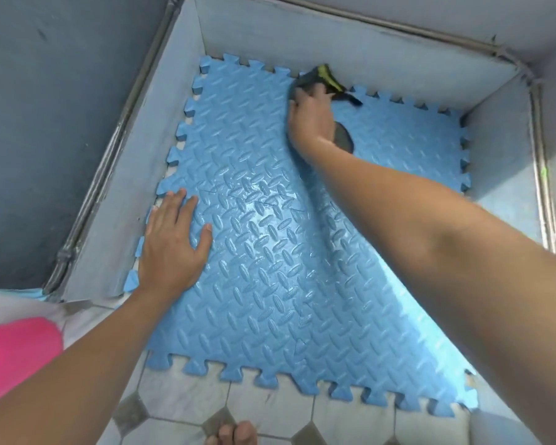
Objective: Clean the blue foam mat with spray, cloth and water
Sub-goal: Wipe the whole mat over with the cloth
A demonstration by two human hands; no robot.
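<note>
Blue foam mat (270, 252) is being scrubbed: right hand (308, 120) gripping a dark cloth (318, 81) at its far edge, left hand (170, 242) splayed flat on its near-left side, best pressing firmly so it stays put.

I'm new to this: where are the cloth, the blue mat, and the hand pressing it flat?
cloth (325, 75): head view, green-striped end.
blue mat (270, 284): head view, wet middle.
left hand (170, 242): head view, its back.

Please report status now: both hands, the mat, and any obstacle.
Left hand flat on blue foam mat, holding nothing. Right hand pressing dark cloth at far edge. Mat wet-looking. No obstacle.
</note>
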